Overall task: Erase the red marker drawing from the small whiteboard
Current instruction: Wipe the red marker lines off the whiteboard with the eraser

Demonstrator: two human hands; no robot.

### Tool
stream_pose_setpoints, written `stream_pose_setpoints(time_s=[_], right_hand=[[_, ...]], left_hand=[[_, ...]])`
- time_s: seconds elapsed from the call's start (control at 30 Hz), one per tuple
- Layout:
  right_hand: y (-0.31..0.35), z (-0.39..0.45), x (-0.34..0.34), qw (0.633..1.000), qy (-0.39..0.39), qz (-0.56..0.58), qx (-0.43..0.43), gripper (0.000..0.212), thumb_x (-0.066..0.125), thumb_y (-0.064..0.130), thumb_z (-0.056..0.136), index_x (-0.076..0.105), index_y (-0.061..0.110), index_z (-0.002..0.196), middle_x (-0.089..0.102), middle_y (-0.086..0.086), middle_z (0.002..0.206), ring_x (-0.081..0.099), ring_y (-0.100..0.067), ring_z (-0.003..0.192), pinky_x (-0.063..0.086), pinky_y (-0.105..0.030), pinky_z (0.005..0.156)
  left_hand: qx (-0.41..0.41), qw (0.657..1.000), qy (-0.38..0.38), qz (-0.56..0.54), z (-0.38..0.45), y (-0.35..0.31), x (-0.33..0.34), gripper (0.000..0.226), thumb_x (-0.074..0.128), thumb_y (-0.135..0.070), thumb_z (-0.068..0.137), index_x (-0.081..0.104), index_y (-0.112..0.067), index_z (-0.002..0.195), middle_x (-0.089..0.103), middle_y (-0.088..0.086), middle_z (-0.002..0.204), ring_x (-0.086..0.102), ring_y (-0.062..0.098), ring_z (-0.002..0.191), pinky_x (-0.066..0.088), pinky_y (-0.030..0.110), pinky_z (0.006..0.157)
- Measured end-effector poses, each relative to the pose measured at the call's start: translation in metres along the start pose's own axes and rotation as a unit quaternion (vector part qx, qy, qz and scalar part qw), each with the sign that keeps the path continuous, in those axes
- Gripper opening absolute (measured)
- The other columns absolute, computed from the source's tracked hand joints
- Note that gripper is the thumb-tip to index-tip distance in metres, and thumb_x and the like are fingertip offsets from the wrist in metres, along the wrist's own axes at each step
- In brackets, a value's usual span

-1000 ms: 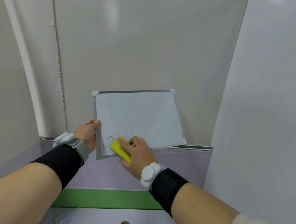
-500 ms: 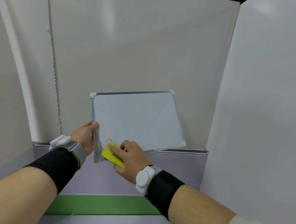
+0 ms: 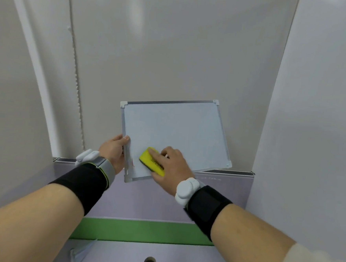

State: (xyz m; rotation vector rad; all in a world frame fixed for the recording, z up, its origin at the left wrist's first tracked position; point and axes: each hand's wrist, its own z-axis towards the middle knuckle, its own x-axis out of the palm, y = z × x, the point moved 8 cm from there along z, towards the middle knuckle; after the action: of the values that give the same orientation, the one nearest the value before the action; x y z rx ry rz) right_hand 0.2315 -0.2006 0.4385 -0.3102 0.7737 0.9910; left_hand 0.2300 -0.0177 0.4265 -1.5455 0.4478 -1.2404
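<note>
Yellow eraser [image 3: 152,161], pale whiteboard [image 3: 176,131], green strip [image 3: 140,231]

Even, soft indoor light with faint glare streaks on the back panel [image 3: 139,16] (slightly blurry overall); wide-angle bending toward the edges.

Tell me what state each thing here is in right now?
Whiteboard: tilted, lower edge on the ledge, nearly clean.
Red mark: small trace left by the left frame.
Eraser: pressed flat on the board.
Left hand: gripping the board's left edge.
Right hand: holding the eraser.
</note>
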Motion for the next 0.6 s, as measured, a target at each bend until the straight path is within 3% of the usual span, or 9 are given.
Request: stream_pose_setpoints(time_s=[0.13,0.23,0.33,0.5,0.6], right_hand=[[-0.031,0.010,-0.020,0.995,-0.033,-0.010,0.090,0.065,0.066,0.034,0.083,0.041,0.028,0.143,0.047,-0.008,0.109,0.043,-0.029,0.097,0.045,-0.042,0.091],[0.009,-0.003,0.009,1.000,0.024,0.002,-0.008,0.066,0.069,0.030,0.079,0.046,0.023,0.141,0.051,-0.014,0.105,0.047,-0.033,0.089,0.047,-0.047,0.082],[0.030,-0.012,0.026,0.994,0.071,-0.004,-0.082,0.067,0.071,0.026,0.077,0.048,0.022,0.140,0.054,-0.016,0.105,0.048,-0.033,0.086,0.047,-0.045,0.077],[-0.009,0.016,-0.008,0.999,-0.010,-0.012,0.048,0.065,0.066,0.032,0.082,0.042,0.027,0.143,0.050,-0.011,0.109,0.045,-0.031,0.096,0.044,-0.044,0.090],[0.014,0.008,0.003,1.000,0.016,-0.001,-0.015,0.066,0.069,0.028,0.080,0.045,0.023,0.141,0.052,-0.014,0.106,0.047,-0.033,0.090,0.046,-0.045,0.083]], left_hand=[[0.000,1.000,-0.005,-0.006,-0.001,-0.001,-0.003,0.023,0.049,-0.010,0.099,0.061,-0.007,0.118,0.071,0.008,0.102,0.070,0.020,0.084,0.055,0.026,0.058],[0.002,1.000,0.002,-0.011,-0.002,0.000,0.001,0.022,0.048,-0.009,0.100,0.061,-0.006,0.117,0.070,0.010,0.100,0.072,0.019,0.074,0.056,0.027,0.057],[0.004,1.000,0.009,-0.001,-0.002,0.002,0.001,0.026,0.046,-0.010,0.101,0.060,-0.003,0.122,0.068,0.015,0.107,0.068,0.023,0.082,0.055,0.033,0.068],[-0.001,1.000,0.006,-0.012,-0.002,0.001,-0.001,0.022,0.049,-0.011,0.099,0.063,-0.007,0.116,0.071,0.011,0.103,0.071,0.021,0.080,0.056,0.029,0.060],[-0.001,1.000,0.009,-0.018,-0.002,-0.002,0.001,0.022,0.049,-0.010,0.099,0.063,-0.006,0.115,0.070,0.012,0.103,0.071,0.022,0.079,0.056,0.028,0.058]])
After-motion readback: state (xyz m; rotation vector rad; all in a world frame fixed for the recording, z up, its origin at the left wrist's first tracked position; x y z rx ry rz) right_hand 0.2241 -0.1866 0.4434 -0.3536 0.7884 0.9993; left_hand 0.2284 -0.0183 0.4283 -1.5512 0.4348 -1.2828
